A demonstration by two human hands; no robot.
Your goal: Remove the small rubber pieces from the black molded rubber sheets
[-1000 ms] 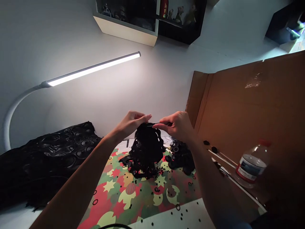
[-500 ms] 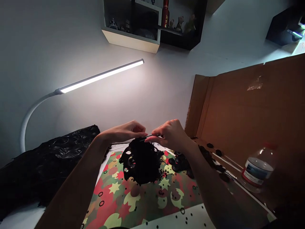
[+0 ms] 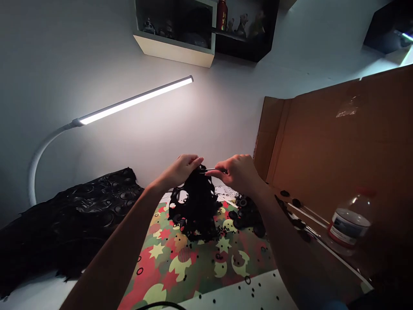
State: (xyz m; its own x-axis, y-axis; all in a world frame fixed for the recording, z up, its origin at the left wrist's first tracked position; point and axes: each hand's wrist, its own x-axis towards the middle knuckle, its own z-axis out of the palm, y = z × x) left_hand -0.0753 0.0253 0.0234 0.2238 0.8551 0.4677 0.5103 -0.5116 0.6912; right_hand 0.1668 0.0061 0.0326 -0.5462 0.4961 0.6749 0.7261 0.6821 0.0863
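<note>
A limp black rubber sheet [image 3: 196, 206] full of ragged holes hangs over the patterned mat. My left hand [image 3: 182, 170] pinches its upper edge between thumb and fingers. In my right hand [image 3: 238, 172] is a pair of slim metal tweezers [image 3: 210, 169], with the tips pointing left at the sheet's top edge beside my left fingertips. Whether the tips grip the rubber cannot be made out. Small black bits and rings lie around the sheet, and a pile of round black rubber pieces [image 3: 247, 217] sits near my right forearm.
More black rubber sheeting [image 3: 97, 206] is heaped at the left. A lit lamp [image 3: 138, 101] arches over from the left. On the right stand a cardboard panel [image 3: 329, 142] and a clear bottle [image 3: 350, 226]. The camouflage-patterned mat [image 3: 155, 275] covers the table; a cable [image 3: 161, 304] crosses its front.
Both hands have risen slightly, lifting the top of the rubber sheet, which now hangs narrower. The left hand's wrist has bent upward and the hands are a little farther apart.
</note>
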